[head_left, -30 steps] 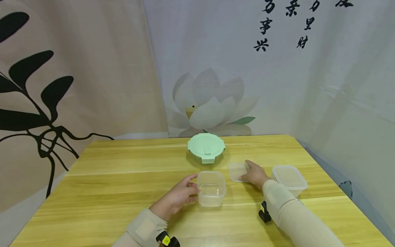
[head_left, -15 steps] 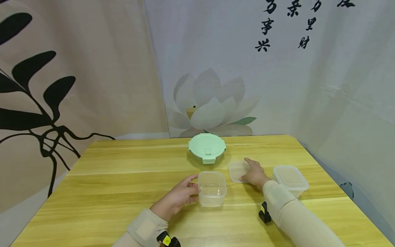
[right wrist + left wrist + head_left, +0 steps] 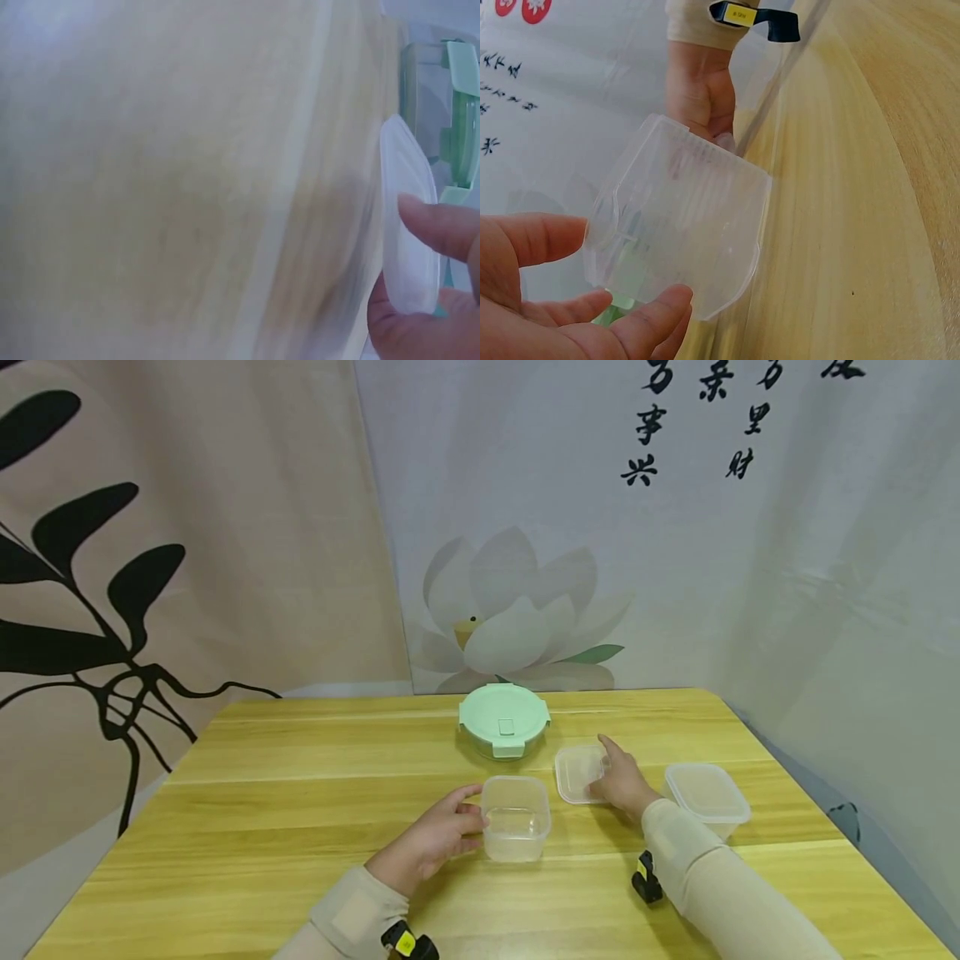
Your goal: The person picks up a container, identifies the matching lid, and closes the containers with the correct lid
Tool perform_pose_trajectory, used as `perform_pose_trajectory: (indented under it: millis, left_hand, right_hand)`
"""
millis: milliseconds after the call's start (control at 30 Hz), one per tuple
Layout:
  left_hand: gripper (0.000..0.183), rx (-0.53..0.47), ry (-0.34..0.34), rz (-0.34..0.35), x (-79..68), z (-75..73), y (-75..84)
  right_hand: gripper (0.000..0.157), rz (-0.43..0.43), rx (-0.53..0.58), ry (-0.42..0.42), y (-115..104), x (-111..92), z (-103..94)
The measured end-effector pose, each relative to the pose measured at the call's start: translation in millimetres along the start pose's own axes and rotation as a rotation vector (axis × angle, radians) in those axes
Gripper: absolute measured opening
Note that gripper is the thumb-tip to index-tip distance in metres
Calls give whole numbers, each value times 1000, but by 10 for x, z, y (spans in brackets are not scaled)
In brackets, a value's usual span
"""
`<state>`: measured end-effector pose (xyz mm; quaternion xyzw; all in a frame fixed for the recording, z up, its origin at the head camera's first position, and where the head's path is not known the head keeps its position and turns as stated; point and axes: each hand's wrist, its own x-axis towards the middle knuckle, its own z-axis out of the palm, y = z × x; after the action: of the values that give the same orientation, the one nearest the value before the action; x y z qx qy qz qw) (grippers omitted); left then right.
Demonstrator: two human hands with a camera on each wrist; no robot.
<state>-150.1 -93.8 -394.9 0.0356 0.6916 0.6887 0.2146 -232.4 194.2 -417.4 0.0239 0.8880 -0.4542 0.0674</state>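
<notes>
In the head view, a clear square plastic container [image 3: 516, 820] stands without a lid on the wooden table. My left hand [image 3: 432, 839] holds it from its left side. The left wrist view shows fingers [image 3: 551, 234] of that hand curved against the container [image 3: 686, 217]. Farther right, my right hand [image 3: 624, 781] grips the right edge of a thin translucent lid [image 3: 577, 774]. Close up in the right wrist view, the thumb lies on one face of the lid [image 3: 409, 225] and other fingers sit at its edge. The hand partly covers the lid.
A round glass container with a green clip lid [image 3: 504, 720] stands behind the left hand's container. A second square container [image 3: 707, 797], lid on, is beside the right forearm. The wooden table [image 3: 262, 793] ends at a printed curtain [image 3: 525, 485].
The right hand and the lid have shifted slightly away from me, and the lid looks a little more tilted. The left hand and its container stay in place.
</notes>
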Motion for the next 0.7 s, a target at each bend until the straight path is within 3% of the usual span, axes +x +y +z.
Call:
perform_pose_trajectory:
  millis: [400,700]
  left_hand:
    - [61,6,11,-4,-1,-1,-10]
    - [63,21,6,5,2,-14,-41]
  right_hand:
    - [93,28,93,-5,-30,-30,-11]
    - [87,94,220,-3,-60,-85,-43]
